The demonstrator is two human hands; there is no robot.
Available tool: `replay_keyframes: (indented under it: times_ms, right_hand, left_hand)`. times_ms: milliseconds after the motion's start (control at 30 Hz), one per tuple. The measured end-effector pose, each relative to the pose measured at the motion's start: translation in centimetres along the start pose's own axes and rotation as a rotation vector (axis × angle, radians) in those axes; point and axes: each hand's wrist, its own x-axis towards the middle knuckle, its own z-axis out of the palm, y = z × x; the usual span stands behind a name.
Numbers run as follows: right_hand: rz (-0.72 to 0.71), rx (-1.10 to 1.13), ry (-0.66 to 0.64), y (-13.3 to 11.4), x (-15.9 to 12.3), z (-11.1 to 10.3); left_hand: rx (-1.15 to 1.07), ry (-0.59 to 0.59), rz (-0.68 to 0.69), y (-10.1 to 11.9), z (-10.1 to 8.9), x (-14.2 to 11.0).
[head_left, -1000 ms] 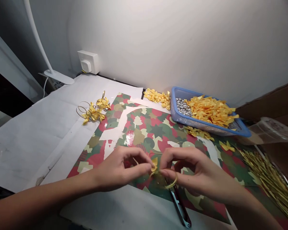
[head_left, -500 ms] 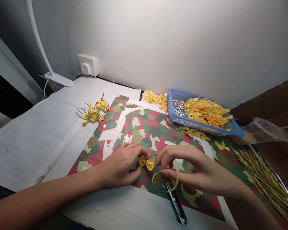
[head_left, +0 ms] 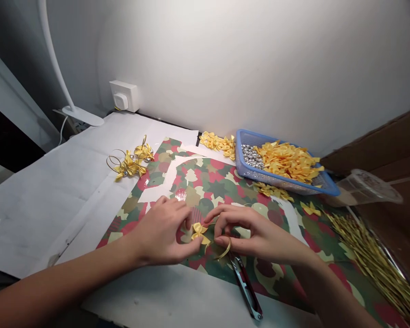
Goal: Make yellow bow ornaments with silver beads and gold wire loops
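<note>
A yellow satin bow (head_left: pixel 198 231) sits between my two hands, low over the patterned sheet. My left hand (head_left: pixel 169 232) is at its left, with thumb and fingers apart; the thumb tip lies close to the bow's lower edge, and I cannot tell whether it touches. My right hand (head_left: pixel 242 230) pinches a gold wire tie (head_left: pixel 227 249), whose curled end hangs below the fingers. The tie's other end runs toward the bow, partly hidden by the fingertips. Just below my right hand lie thread snips (head_left: pixel 246 287) with a dark red handle.
A blue basket (head_left: pixel 290 184) holds yellow bows and silver bells. Loose bows (head_left: pixel 218 143) lie left of it. Finished bows with wire loops (head_left: pixel 131 164) rest on white paper at left. Gold ties (head_left: pixel 365 255) and a clear plastic cup (head_left: pixel 372 189) are at right. A lamp base (head_left: pixel 84 116) stands back left.
Both hands and the bow have shifted left. The bow has turned, and my left fingers have drawn back from it. The tie's large loop now appears as a smaller curl.
</note>
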Motion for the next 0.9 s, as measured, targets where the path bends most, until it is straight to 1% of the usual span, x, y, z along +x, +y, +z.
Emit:
replay_keyframes:
  times_ms: [67, 167, 367, 600, 700, 800, 900]
  right_hand:
    - [-0.015, 0.038, -0.015, 0.1, 0.3, 0.1]
    - [-0.006, 0.110, -0.030, 0.1, 0.5, 0.2]
    - [0.086, 0.218, -0.085, 0.0, 0.3, 0.5]
    - [0.099, 0.232, -0.103, -0.1, 0.1, 0.4]
    - [0.073, 0.210, -0.096, -0.4, 0.1, 0.3]
    - [0.022, 0.176, -0.085, -0.6, -0.1, 0.5]
    - [-0.004, 0.141, -0.035, -1.0, -0.4, 0.9]
  left_hand:
    - [0.028, -0.066, 0.038, 0.1, 0.3, -0.1]
    - [0.014, -0.094, 0.066, 0.2, 0.9, -0.1]
    - [-0.103, -0.116, -0.023, 0.9, 0.7, -0.3]
    - [-0.153, -0.142, -0.027, 0.8, 0.9, -0.2]
    - [-0.309, -0.079, -0.091, 0.8, 1.0, -0.1]
    - [-0.624, -0.041, -0.231, 0.9, 1.0, 0.0]
    - [-0.912, -0.007, -0.375, 1.0, 0.9, 0.2]
